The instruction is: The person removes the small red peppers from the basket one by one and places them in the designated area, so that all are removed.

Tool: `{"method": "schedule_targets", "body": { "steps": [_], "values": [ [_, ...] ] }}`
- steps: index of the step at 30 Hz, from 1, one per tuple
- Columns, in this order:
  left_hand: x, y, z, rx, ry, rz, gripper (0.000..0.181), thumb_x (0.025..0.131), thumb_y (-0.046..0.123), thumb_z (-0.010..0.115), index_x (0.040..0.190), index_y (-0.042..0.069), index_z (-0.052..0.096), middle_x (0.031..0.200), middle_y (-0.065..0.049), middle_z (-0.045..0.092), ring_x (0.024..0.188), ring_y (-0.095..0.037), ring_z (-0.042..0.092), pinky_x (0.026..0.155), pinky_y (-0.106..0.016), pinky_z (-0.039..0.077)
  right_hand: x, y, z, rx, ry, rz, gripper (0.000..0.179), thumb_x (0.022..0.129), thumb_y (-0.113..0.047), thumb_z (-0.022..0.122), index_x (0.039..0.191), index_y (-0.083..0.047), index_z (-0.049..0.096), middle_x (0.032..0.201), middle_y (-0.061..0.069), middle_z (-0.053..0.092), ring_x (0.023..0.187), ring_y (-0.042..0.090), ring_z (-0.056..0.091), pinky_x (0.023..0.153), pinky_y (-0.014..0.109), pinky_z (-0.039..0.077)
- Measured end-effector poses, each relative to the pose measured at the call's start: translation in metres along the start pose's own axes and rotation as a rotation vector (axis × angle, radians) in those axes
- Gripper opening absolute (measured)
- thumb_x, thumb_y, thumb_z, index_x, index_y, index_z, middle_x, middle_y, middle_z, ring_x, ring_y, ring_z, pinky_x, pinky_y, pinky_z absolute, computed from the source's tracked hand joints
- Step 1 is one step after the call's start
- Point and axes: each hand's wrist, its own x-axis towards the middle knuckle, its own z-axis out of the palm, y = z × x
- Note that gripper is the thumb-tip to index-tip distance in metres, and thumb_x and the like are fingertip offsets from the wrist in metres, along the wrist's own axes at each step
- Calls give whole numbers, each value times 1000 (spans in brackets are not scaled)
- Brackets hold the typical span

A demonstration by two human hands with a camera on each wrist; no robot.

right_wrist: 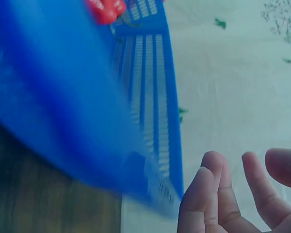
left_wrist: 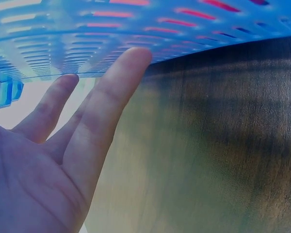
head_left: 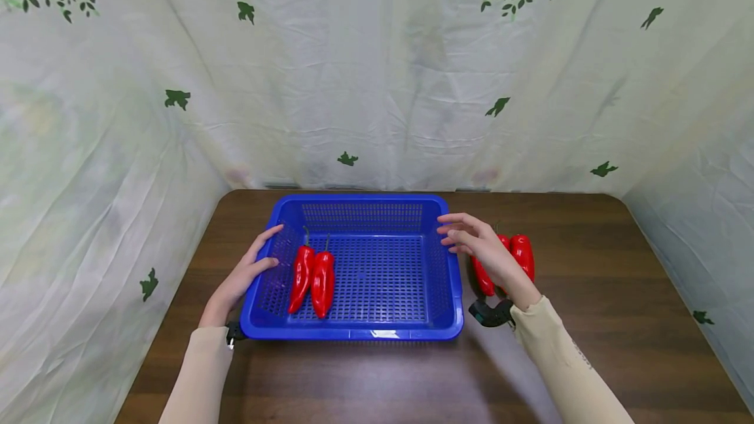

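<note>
My left hand holds the left rim of a blue perforated plastic basket, with thumb and forefinger over the edge. In the left wrist view, other fingers reach up against the slotted outer wall. Two glossy red peppers with green stems lie side by side in the basket's left part. Beside the right rim, my right hand hovers with relaxed fingers and grips nothing. Two more red peppers lie on the table to the right, partly hidden by that hand.
The brown wooden table lies under everything. A pale curtain with printed leaves and birds hangs behind it and along both sides. A black wrist strap mount juts from my right wrist.
</note>
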Motion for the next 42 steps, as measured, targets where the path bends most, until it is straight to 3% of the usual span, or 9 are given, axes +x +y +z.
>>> {"method": "schedule_targets", "body": {
  "steps": [7, 11, 19, 26, 31, 35, 42],
  "values": [
    [0, 1, 1, 5, 3, -3, 62, 98, 11, 43, 152, 30, 18, 156, -18, 4, 129, -53, 29, 86, -55, 48, 10, -7, 24, 2, -64, -19, 35, 98, -12, 49, 130, 1, 51, 123, 23, 56, 102, 27, 61, 88, 44, 49],
    [0, 1, 1, 7, 3, -7, 63, 98, 11, 44, 152, 30, 18, 156, -18, 4, 129, -53, 28, 85, -56, 48, 16, -9, 36, 1, -97, -20, 34, 98, -13, 49, 130, 1, 52, 120, 19, 59, 101, 27, 61, 88, 44, 49],
    [-1, 1, 0, -3, 0, -10, 62, 98, 10, 44, 152, 30, 19, 156, -17, 4, 128, -53, 29, 86, -55, 48, 29, -8, 61, 25, -152, -11, 32, 98, -11, 49, 127, 2, 53, 116, 17, 61, 99, 27, 61, 92, 55, 44],
    [0, 0, -1, 1, -1, -9, 63, 98, 10, 44, 152, 30, 19, 156, -17, 3, 130, -52, 27, 87, -56, 47, 39, -3, 82, 11, -165, 20, 31, 98, -9, 49, 126, 3, 55, 111, 15, 62, 93, 24, 62, 81, 38, 52],
    [0, 0, -1, -7, -4, -9, 64, 98, 10, 44, 152, 31, 18, 156, -17, 4, 129, -53, 28, 86, -55, 48, 45, 1, 93, 5, -178, 44, 30, 98, -9, 49, 125, 2, 55, 110, 15, 62, 90, 21, 62, 82, 40, 52],
    [0, 0, -1, -29, -12, -4, 63, 98, 9, 43, 152, 30, 18, 155, -18, 6, 127, -52, 31, 85, -53, 50, 49, 5, 101, -19, -179, 56, 30, 98, -10, 49, 125, 1, 55, 109, 15, 63, 90, 23, 62, 86, 48, 49],
    [-1, 0, -1, -38, -13, -6, 63, 98, 9, 42, 152, 30, 19, 155, -18, 6, 125, -52, 33, 83, -51, 51, 54, 8, 114, -35, -178, 90, 32, 98, -8, 48, 128, 1, 54, 108, 16, 63, 101, 41, 58, 89, 54, 46]
  ]
}}
